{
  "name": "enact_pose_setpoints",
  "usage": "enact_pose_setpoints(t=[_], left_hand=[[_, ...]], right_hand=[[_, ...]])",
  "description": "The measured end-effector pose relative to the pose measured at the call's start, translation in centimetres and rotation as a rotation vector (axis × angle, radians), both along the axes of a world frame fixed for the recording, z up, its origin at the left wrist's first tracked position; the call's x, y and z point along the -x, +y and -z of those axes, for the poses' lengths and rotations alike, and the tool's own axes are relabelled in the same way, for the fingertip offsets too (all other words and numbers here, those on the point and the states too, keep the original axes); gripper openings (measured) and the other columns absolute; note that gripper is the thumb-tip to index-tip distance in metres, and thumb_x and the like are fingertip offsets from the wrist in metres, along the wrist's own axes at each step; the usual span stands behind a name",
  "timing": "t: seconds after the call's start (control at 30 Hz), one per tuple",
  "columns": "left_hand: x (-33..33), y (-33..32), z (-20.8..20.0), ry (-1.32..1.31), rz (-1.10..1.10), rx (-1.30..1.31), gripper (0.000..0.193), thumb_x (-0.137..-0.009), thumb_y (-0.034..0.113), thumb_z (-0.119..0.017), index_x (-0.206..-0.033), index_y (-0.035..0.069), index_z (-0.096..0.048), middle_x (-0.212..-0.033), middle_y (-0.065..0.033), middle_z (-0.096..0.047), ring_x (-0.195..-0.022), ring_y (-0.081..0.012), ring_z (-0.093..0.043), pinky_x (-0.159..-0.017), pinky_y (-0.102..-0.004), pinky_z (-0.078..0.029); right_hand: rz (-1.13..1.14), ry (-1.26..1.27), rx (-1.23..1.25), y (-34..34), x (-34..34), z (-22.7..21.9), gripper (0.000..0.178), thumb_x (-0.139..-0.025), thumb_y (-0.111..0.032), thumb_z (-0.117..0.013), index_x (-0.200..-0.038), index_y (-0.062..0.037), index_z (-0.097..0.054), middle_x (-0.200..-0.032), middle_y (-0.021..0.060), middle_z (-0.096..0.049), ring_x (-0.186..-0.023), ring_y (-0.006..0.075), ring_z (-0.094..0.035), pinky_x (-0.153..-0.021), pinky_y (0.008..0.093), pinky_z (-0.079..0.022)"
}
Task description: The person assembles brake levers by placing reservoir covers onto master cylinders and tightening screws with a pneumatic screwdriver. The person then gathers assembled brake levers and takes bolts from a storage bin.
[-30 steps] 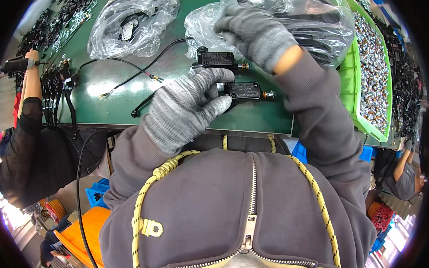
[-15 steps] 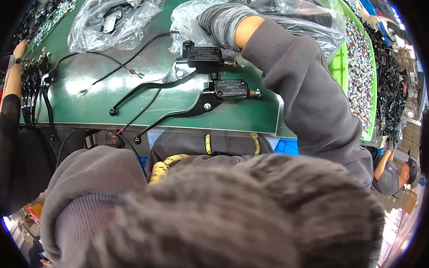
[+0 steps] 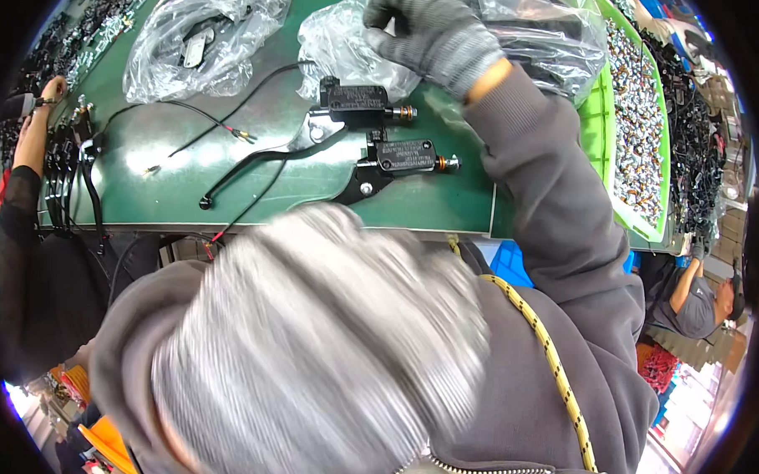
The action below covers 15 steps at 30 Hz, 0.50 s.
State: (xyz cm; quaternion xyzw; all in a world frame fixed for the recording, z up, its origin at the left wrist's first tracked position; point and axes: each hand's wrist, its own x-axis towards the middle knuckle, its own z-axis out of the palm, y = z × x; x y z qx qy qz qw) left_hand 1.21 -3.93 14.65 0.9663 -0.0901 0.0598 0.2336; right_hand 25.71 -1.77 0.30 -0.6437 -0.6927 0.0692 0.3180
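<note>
My right hand (image 3: 436,43), in a grey knit glove, is over the far side of the green table. Its thumb and fingers bend together in a pinch; anything between them is hidden. Beside it lies a clear plastic bag (image 3: 345,39). My left hand (image 3: 326,344), gloved in grey, looms large and smeared by motion close in front of me, its fingers unreadable. Two brake levers with black fluid reservoirs lie on the table: the far brake lever (image 3: 357,102) has a silver bracket, and the near brake lever (image 3: 406,155) is black, its handle partly hidden by my left hand.
A second clear bag (image 3: 236,31) with parts inside lies at the far left. A green bin (image 3: 601,119) of small metal parts stands right. Black levers (image 3: 60,167) line the left edge beside a co-worker's arm (image 3: 30,141). Thin cables (image 3: 264,187) cross the table.
My right hand has drawn back from the plastic bag and turned, showing its thumb and fingers. My left hand has shifted and now covers the near lever's handle. The co-worker's hand at left moved slightly.
</note>
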Motion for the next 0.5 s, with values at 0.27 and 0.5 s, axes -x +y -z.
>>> enact_pose_setpoints(t=[0.27, 0.5], left_hand=[[-0.9, 4.1, 8.4, -0.07, -0.914, 1.092, 0.026, -0.098, 0.024, -0.062, -0.11, 0.001, -0.067, -0.083, -0.0052, -0.069, -0.073, -0.0104, -0.066, -0.064, -0.0218, -0.051], [-3.0, 5.1, 10.6, -0.008, -0.686, 1.463, 0.04, -0.102, 0.038, -0.053, -0.102, 0.0, -0.065, -0.084, -0.0083, -0.07, -0.062, -0.01, -0.064, -0.05, -0.02, -0.049]], right_hand=[[-0.179, 0.719, 0.046, -5.9, 1.7, -4.8, 0.022, -0.085, -0.001, -0.074, -0.105, -0.005, -0.065, -0.102, 0.0012, -0.066, -0.095, 0.0113, -0.062, -0.086, 0.0281, -0.052], [-0.207, 0.257, -0.122, -4.8, 3.2, -4.5, 0.02, -0.086, -0.01, -0.072, -0.106, -0.0053, -0.067, -0.093, 0.0059, -0.067, -0.083, 0.0147, -0.063, -0.075, 0.0296, -0.052]])
